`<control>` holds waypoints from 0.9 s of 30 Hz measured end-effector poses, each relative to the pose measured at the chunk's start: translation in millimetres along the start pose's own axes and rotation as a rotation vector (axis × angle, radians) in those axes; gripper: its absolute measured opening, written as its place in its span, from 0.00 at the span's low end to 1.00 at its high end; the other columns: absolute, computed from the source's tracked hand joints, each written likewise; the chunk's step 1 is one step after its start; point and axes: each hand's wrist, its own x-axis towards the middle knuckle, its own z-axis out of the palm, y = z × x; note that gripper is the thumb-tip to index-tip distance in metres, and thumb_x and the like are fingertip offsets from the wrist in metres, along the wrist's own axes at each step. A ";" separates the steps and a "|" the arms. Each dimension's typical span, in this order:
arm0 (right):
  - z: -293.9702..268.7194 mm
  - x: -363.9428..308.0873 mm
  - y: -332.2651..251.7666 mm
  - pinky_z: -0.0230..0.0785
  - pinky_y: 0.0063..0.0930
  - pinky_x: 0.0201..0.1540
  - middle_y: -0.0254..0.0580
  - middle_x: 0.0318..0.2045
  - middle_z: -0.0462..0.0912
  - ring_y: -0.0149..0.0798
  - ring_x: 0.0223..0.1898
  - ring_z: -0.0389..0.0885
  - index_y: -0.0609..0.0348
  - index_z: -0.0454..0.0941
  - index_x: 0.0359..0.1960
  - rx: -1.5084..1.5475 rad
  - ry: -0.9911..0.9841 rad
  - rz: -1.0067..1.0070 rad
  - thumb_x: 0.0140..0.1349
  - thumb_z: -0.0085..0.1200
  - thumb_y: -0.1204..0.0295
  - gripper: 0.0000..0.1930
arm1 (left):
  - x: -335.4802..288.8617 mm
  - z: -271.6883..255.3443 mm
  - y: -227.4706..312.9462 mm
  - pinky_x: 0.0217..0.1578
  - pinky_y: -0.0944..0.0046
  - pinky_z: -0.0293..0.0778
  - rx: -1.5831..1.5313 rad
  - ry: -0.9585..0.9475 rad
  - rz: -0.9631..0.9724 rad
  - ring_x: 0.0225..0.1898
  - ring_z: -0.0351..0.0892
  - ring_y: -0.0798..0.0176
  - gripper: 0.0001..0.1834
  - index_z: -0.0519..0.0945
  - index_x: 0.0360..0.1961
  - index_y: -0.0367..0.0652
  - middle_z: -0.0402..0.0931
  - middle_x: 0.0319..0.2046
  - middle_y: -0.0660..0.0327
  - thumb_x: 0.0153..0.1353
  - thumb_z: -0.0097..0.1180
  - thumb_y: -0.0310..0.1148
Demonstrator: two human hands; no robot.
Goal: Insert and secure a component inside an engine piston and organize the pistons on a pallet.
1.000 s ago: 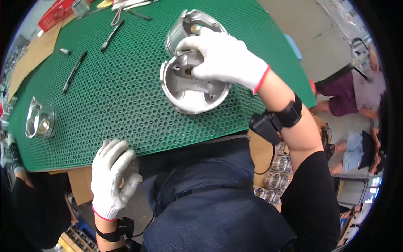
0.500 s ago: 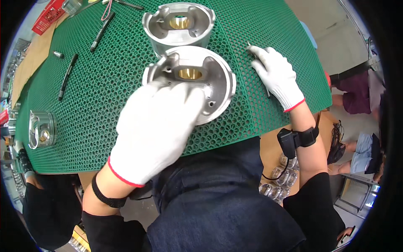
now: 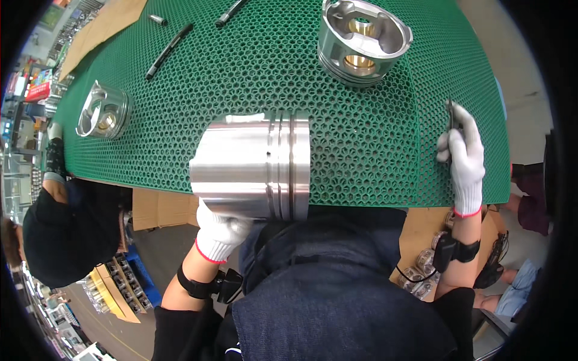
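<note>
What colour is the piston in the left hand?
Shiny silver; the piston shows best in the head view.

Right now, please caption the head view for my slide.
Left hand holds a metal piston; right hand, a thin dark object.

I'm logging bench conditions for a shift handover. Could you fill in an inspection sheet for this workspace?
Surface: green perforated mat.
Job's things: held piston on its side, ring grooves to the right; second piston on the mat, open end up; third piston near the left edge.
Clutter: black pen, second pen, small silvery cylinder.
Left hand: gloved, holding the piston; fingers mostly hidden.
Right hand: gloved, holding a slim dark tool; type unclear.
Cables: black cable below the right forearm's strapped device.
Surroundings: co-worker at left; more pistons below the table, right.
</note>
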 end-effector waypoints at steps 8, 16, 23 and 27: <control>32.1 -43.5 -35.8 0.59 0.15 0.11 0.37 0.23 0.73 0.22 0.13 0.65 0.69 0.66 0.60 0.734 -0.370 0.484 0.67 0.46 0.68 0.23 | 7.8 -3.5 10.7 0.63 0.52 0.65 -0.523 -0.524 -0.438 0.62 0.67 0.53 0.26 0.60 0.65 0.46 0.65 0.62 0.56 0.69 0.37 0.43; 29.3 -43.2 -18.6 0.55 0.16 0.10 0.34 0.22 0.67 0.24 0.13 0.61 0.66 0.63 0.62 1.078 -0.314 0.372 0.72 0.45 0.65 0.22 | 61.6 -41.2 46.8 0.47 0.53 0.75 0.311 -0.178 0.408 0.47 0.79 0.54 0.17 0.80 0.39 0.49 0.77 0.44 0.58 0.44 0.63 0.33; 19.6 -69.8 -5.9 0.54 0.17 0.13 0.32 0.22 0.67 0.24 0.14 0.61 0.64 0.63 0.63 1.408 -0.146 0.341 0.72 0.46 0.65 0.23 | 109.1 3.0 40.8 0.53 0.50 0.75 0.129 0.244 0.524 0.46 0.80 0.46 0.24 0.81 0.47 0.43 0.79 0.45 0.53 0.50 0.67 0.42; -4.4 -85.7 -32.6 0.55 0.16 0.15 0.36 0.17 0.73 0.22 0.15 0.64 0.67 0.76 0.52 0.865 -0.416 0.366 0.65 0.47 0.73 0.17 | 139.7 -5.9 61.8 0.58 0.58 0.71 0.085 -0.243 0.452 0.56 0.76 0.52 0.29 0.76 0.55 0.37 0.76 0.53 0.47 0.52 0.65 0.36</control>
